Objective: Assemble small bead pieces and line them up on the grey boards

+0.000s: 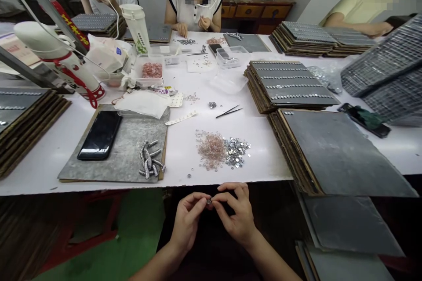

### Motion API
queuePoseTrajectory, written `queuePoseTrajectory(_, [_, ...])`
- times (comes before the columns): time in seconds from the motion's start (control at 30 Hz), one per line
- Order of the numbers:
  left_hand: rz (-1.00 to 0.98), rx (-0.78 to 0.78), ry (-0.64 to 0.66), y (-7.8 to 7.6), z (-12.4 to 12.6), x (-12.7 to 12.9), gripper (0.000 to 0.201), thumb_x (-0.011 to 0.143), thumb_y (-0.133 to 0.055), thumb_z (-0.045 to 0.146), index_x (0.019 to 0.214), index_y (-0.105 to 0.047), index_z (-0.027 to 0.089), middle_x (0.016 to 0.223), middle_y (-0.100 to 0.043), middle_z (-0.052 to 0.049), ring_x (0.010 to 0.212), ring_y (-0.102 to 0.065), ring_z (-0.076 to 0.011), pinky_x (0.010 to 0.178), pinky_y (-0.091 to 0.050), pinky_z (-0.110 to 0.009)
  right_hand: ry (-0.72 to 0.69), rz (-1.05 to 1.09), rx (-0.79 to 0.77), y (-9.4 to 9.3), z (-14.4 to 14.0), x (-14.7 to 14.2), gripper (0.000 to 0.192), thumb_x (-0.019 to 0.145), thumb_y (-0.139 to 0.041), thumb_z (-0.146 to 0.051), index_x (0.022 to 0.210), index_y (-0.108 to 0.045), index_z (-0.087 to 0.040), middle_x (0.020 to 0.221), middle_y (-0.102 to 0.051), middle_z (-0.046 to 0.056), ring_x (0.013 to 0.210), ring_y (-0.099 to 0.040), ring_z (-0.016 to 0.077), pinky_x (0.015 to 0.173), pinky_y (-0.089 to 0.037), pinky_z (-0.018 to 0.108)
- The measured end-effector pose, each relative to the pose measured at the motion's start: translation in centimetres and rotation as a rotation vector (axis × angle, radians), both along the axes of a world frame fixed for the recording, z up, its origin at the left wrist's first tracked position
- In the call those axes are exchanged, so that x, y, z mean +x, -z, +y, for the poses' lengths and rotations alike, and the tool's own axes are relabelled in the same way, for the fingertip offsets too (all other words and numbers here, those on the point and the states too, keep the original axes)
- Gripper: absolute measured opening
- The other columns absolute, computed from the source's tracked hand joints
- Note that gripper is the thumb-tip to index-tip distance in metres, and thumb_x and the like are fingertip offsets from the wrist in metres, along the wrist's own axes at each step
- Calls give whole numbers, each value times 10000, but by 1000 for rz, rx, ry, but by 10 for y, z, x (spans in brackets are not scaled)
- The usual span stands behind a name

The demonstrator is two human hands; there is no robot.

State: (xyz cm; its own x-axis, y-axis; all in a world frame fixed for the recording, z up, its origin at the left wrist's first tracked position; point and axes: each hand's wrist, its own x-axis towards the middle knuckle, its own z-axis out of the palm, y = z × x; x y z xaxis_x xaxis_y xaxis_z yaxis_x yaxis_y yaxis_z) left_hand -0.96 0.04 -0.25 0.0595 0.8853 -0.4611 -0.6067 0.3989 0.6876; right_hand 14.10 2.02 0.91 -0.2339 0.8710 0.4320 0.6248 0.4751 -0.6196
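Below the white table, both hands' fingers pinch a tiny silvery piece.

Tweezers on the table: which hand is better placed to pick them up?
Probably the right hand: the tweezers lie slightly to its side. Both hands, left hand too, pinch a small metal piece.

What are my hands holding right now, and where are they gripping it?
A tiny metal piece, pinched between the fingertips of the left hand and the right hand below the table edge. Which part is gripped is too small to tell.
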Motion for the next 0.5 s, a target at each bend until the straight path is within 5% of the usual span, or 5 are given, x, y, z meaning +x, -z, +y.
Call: queuePoseTrajectory(0.5, [129,18,13,4,-2,-1,175,735,-766,309,806,-742,152,742,-711,-47,725,-635,-160,742,-498,-268,15,-83,-102,-2,-1,0,126,867,-574,-233,820,-684,-272,955,-598,17,920,-514,185,793,-352,376])
